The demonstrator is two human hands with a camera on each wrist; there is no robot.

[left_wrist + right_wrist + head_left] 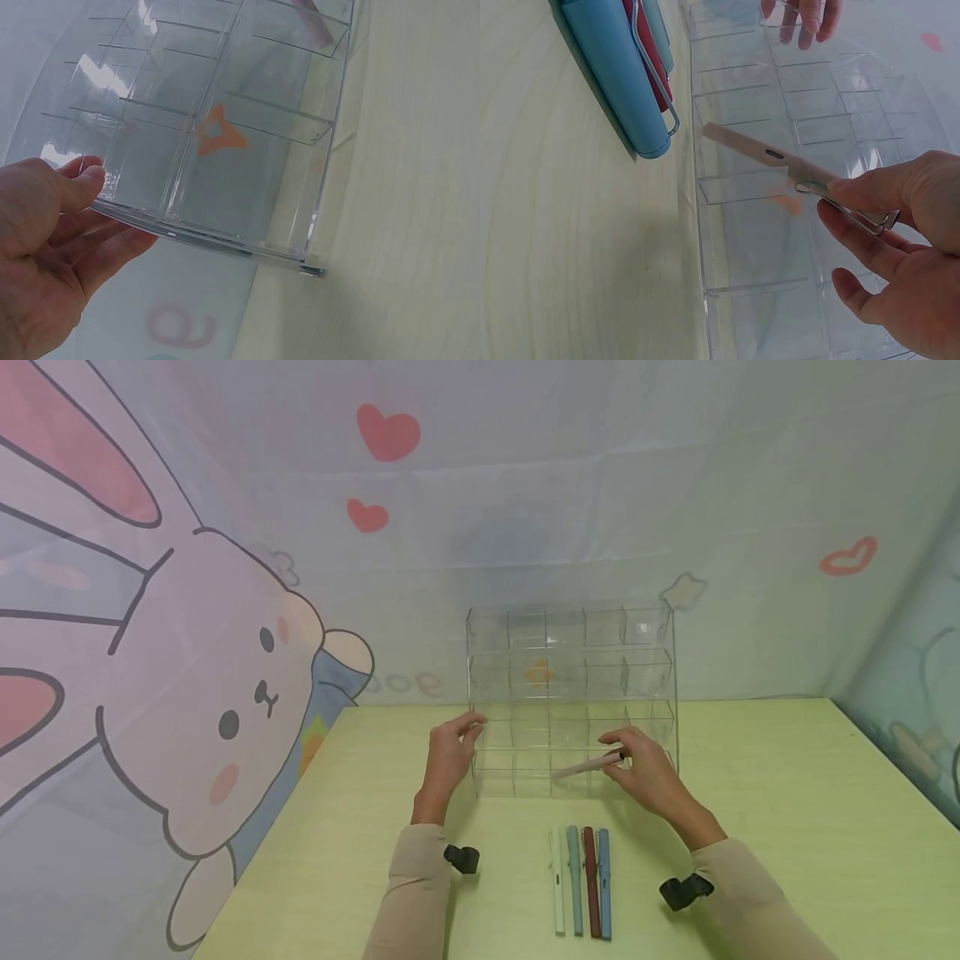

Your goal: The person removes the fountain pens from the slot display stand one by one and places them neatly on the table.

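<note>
A clear acrylic rack (525, 749) with tiers of small compartments stands upright on the table. My left hand (448, 756) grips its left side edge, thumb in front and fingers behind, as the left wrist view shows. Between thumb and fingers, my right hand (648, 772) pinches a pale pink pen (742, 144) near its capped end, by the wire clip. The pen slants left and downward, its far end at the rack's lowest tier, around the middle compartments. In front of the rack lie a pale green pen (557, 893), a green pen (576, 885), a dark red pen (591, 885) and a blue pen (605, 885), side by side.
The pale yellow table (787, 827) reaches back to a printed cloth backdrop (750, 468) with hearts and a large rabbit. That backdrop rises close behind the rack. A dark wrist camera (686, 892) sits on the right sleeve, another camera (462, 858) on the left.
</note>
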